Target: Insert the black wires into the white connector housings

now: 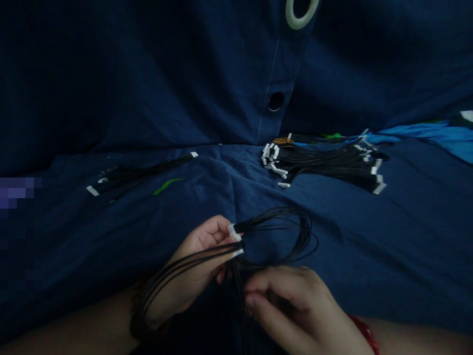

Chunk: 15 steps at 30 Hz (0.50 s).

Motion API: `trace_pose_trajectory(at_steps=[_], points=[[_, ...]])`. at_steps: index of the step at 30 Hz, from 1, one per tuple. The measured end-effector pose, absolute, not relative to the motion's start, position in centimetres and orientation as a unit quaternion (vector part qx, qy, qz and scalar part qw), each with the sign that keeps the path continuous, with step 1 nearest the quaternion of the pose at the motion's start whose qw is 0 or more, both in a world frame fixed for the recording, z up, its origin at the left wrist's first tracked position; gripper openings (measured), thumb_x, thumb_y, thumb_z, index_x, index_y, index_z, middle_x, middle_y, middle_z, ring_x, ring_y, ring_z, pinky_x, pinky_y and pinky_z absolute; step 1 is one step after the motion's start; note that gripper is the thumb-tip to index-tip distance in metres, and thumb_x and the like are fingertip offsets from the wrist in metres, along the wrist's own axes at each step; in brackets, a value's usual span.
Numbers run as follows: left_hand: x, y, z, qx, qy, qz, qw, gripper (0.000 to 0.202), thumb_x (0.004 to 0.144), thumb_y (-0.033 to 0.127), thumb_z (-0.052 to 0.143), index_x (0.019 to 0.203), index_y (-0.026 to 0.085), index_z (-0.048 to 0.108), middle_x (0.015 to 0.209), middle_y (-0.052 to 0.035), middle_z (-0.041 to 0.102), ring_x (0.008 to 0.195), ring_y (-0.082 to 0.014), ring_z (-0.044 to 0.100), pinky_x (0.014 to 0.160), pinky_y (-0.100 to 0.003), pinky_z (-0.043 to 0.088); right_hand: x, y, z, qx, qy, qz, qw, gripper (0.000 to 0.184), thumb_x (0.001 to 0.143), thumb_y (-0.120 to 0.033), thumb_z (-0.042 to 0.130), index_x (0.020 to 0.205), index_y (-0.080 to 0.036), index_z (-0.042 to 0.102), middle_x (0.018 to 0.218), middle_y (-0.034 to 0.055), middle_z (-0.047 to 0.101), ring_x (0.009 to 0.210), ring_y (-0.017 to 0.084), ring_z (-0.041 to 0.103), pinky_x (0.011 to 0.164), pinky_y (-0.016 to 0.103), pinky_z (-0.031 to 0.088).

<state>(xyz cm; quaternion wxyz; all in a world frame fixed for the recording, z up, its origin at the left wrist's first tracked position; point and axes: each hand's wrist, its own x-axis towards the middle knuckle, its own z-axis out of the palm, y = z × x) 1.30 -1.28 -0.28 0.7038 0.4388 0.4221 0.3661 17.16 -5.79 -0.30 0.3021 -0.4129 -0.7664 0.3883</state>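
Observation:
My left hand (201, 246) is closed on a bundle of thin black cables (303, 229) with white connectors (235, 240) at the fingertips. One part of the bundle loops out to the right, another bends back over the left wrist, and some strands hang down between my hands. My right hand (291, 305) is at the lower right, thumb and forefinger pinched together beside the hanging strands. Whether a strand lies inside that pinch is too dark to make out.
A thick pile of black cables with white connectors (328, 162) lies at the back right, beside a blue plastic strip (424, 135). At the left is a smaller cable bundle (148, 170) near a green strip (167, 186). Dark blue cloth (229, 192) spreads underneath; a pale ring (301, 22) hangs above.

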Motion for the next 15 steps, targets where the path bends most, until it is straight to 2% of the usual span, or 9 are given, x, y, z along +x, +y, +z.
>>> trace_pose_trajectory(at_steps=[3,6,11,15], points=[[1.34,-1.34,-0.29,0.433,0.418,0.372,0.707,0.018,0.067,0.024,0.066,0.070,0.019,0.049,0.053,0.0069,0.045,0.042,-0.0048,0.037,0.038,-0.013,0.032,17.11,-5.81,-0.61,-0.436,-0.710,0.451,0.319,0.011,0.078,-0.015,0.044,0.068,-0.017,0.051,0.058,-0.0004,0.059,0.052,0.008,0.054,0.048,0.016,0.039],[1.33,-1.36,-0.42,0.436,0.412,0.379,0.705,0.016,0.068,0.021,0.065,0.071,0.019,0.050,0.054,0.0067,0.046,0.042,-0.0050,0.037,0.037,-0.013,0.033,17.17,-5.93,-1.03,-0.450,-0.687,0.458,0.339,0.008,0.077,-0.016,0.044,0.069,-0.018,0.045,0.053,-0.0025,0.054,0.046,0.008,0.050,0.044,0.017,0.038],[1.29,-1.35,-0.46,0.441,0.406,0.384,0.702,0.017,0.069,0.023,0.065,0.070,0.018,0.049,0.054,0.0074,0.045,0.043,-0.0045,0.035,0.036,-0.012,0.033,17.39,-6.15,-0.82,-0.435,-0.707,0.419,0.368,0.008,0.076,-0.014,0.043,0.069,-0.018,0.045,0.049,-0.0065,0.040,0.042,0.006,0.039,0.040,0.016,0.031],[1.38,-1.39,-0.41,0.440,0.409,0.392,0.696,0.021,0.068,0.029,0.066,0.069,0.019,0.047,0.054,0.0075,0.045,0.042,-0.0046,0.036,0.037,-0.013,0.032,17.73,-6.21,-0.41,-0.447,-0.716,0.407,0.349,0.007,0.074,-0.014,0.044,0.069,-0.018,0.048,0.050,-0.0053,0.044,0.044,0.007,0.042,0.043,0.017,0.033]])
